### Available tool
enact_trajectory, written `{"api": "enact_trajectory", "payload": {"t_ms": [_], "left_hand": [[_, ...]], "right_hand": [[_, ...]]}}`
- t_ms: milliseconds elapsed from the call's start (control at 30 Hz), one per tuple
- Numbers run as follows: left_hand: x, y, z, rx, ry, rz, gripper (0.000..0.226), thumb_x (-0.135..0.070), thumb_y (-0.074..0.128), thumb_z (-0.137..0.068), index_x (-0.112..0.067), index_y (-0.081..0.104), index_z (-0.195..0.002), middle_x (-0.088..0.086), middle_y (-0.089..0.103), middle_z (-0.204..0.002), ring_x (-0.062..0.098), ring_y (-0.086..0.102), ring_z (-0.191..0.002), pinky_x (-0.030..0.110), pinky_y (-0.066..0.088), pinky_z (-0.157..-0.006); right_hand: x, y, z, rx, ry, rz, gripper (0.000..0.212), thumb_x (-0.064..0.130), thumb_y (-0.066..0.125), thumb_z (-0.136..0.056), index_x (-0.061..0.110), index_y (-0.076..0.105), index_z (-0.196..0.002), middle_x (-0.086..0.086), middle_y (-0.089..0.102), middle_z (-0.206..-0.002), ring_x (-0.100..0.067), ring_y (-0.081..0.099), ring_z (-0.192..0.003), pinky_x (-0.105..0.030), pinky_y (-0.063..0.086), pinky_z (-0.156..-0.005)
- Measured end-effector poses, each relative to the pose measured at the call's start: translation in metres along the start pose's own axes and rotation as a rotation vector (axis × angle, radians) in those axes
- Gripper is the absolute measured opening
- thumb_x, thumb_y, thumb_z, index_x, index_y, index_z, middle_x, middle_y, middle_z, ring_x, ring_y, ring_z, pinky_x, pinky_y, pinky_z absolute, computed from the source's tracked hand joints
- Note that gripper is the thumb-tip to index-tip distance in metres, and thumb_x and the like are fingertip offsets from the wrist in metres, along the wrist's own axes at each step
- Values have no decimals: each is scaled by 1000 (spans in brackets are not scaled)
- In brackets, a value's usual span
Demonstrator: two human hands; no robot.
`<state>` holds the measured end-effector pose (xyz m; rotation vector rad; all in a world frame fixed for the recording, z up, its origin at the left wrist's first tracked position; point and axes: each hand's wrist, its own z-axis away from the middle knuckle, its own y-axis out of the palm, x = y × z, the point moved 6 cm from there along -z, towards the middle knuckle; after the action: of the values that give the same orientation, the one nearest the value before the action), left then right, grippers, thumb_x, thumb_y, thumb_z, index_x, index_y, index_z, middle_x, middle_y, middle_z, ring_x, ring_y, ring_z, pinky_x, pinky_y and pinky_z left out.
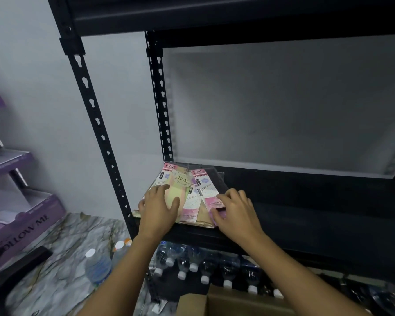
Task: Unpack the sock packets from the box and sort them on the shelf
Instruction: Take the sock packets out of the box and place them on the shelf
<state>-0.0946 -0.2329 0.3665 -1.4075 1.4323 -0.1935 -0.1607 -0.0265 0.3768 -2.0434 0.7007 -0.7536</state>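
While the left grip [157,210] lies flat, fingers spread, on the sock packets [187,201] on the shelf [294,201], the right grip [234,209] pinches the rightmost packet [209,190] by its near end; the packets' long axes run away from both grips.

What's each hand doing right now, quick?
Left hand: open, flat on the left sock packet.
Right hand: fingers curled, pinching the right sock packet.

Dim light; pale grey wall [32,65] behind black steel rack [98,124], marbled floor [62,247] below and purple cardboard display stand [25,215] well left of the left grip [157,208].
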Motion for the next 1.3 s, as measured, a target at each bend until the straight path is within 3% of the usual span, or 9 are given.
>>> {"api": "enact_trajectory", "payload": {"t_ms": [167,367,633,733,800,933,1100,1300], "left_hand": [[-16,-8,51,30,82,78,43,-43,56,-92,-27,50,-131,-7,51,-134,14,40,-131,45,27,-110],[-33,4,125,106,144,217,35,-41,59,-92,-29,52,-124,-13,52,-120,12,48,-118,46,42,-100],[-41,94,224,453,97,218,43,-41,62,-90,-22,54,-129,-6,55,-125,14,53,-116,35,48,-97],[-42,131,255,584,98,191,45,-37,66,-88,-18,54,-127,-2,56,-124,18,55,-114,38,48,-98],[-40,153,271,667,111,146,47,-36,66,-88,-17,53,-129,0,54,-127,20,52,-118,40,46,-98],[-27,187,294,832,120,57,44,-34,63,-89,-18,51,-127,0,50,-126,22,48,-121,40,45,-97],[-13,210,303,894,94,30,45,-32,65,-88,-17,52,-128,2,51,-127,24,50,-120,42,45,-97],[-2,245,311,943,62,59,51,-28,66,-88,-15,49,-135,4,48,-137,22,46,-127,34,41,-102]], "right_hand": [[-18,-29,43,-59,32,-32,45,43,57,-88,18,60,-125,5,54,-108,-15,47,-103,-32,45,-88],[-52,-48,124,-114,125,-95,40,35,67,-84,13,65,-117,2,57,-101,-18,52,-98,-37,50,-82],[-118,-6,251,121,303,-65,45,47,53,-86,19,63,-120,5,56,-105,-14,50,-102,-35,47,-88],[-145,15,286,207,375,-37,51,51,45,-84,17,64,-116,2,58,-107,-19,51,-105,-40,48,-91],[-161,28,305,256,406,-27,48,48,49,-83,14,67,-111,-2,60,-109,-23,54,-107,-42,49,-92],[-180,50,328,334,397,-3,33,39,62,-78,17,68,-101,-1,60,-97,-26,56,-93,-39,52,-78],[-186,81,333,439,367,26,36,35,73,-73,17,70,-103,0,63,-96,-26,58,-88,-37,52,-73],[-193,109,337,562,349,69,41,38,63,-82,21,62,-119,2,58,-114,-22,48,-105,-36,45,-85]]}}
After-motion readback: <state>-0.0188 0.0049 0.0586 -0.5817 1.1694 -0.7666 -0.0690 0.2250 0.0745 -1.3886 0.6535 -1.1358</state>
